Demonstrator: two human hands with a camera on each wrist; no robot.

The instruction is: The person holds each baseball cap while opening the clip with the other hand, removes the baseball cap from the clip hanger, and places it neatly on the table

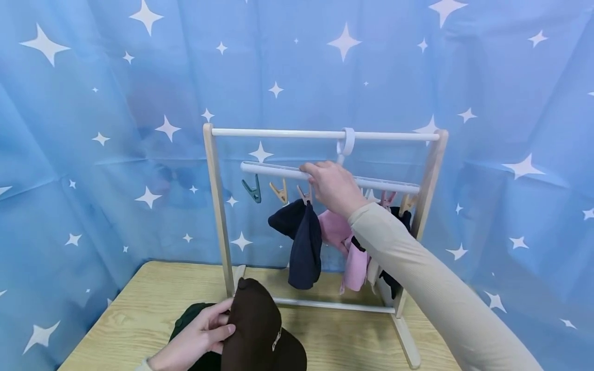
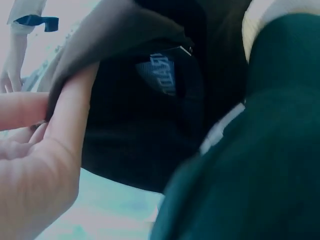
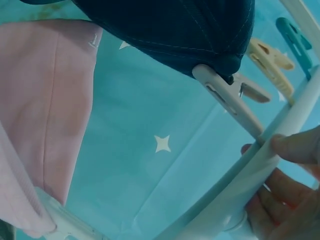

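Observation:
My left hand (image 1: 204, 332) pinches the edge of a dark brown baseball cap (image 1: 252, 324) low over the table; the left wrist view shows the thumb and fingers on either side of the fabric. Behind that hand is a dark green cap (image 2: 270, 140). With my right hand (image 1: 336, 188) I grip the white hanger bar (image 1: 274, 171), thumb on one side and fingers on the other. A navy cap (image 1: 306, 252) hangs from a pale clip (image 3: 227, 100) beside this hand. Further along hangs a pink cap (image 1: 355, 265), partly covered by my right forearm.
A green clip (image 1: 252, 189) and a yellow clip (image 1: 279, 191) hold nothing. The hanger's hook (image 1: 345, 141) loops over the top rail of a wooden rack (image 1: 217, 206). Black fabric (image 1: 392, 283) hangs near the right post. The rack stands on a wood-grain table (image 1: 153, 288) before a starry blue curtain (image 1: 260, 67).

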